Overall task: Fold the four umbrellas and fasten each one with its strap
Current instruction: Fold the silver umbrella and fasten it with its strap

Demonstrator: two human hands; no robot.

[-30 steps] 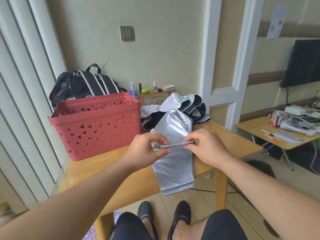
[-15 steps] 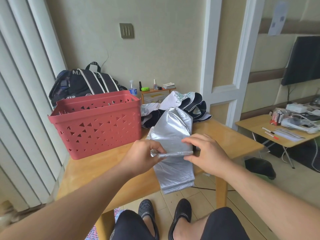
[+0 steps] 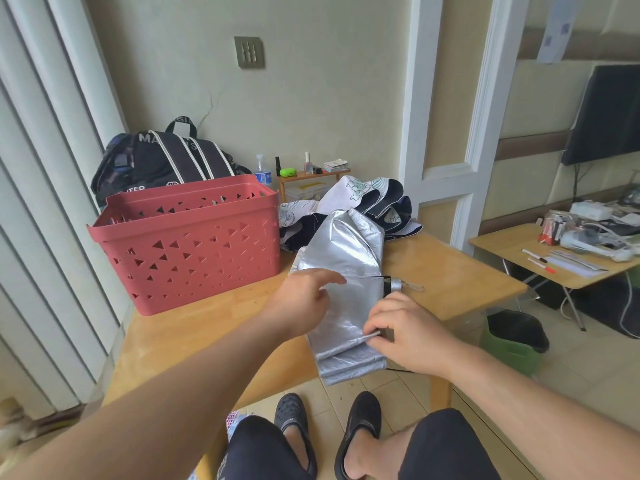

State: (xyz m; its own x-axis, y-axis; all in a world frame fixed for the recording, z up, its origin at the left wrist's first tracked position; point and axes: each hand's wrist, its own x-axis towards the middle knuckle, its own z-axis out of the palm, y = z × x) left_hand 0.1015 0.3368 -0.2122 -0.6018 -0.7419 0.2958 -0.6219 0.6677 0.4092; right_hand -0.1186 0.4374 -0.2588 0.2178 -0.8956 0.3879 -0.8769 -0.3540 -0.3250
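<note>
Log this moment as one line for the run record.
stage: folding silver umbrella | left hand: resting on canopy | right hand: pinching a fold | strap: not fastened | surface: wooden table

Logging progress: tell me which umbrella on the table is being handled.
The silver umbrella, at the table's near edge: both hands are on it. The white-and-navy patterned umbrella lies untouched behind it.

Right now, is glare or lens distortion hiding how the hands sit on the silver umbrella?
Head view: daylight puts sheen on the silver umbrella, yet its pleats stay readable. Head view: wide-angle bending curves the door frame and stretches the forearms at the edges. Head view: the centre is sharp: left hand rests flat on the fabric, right hand pinches a fold.
</note>
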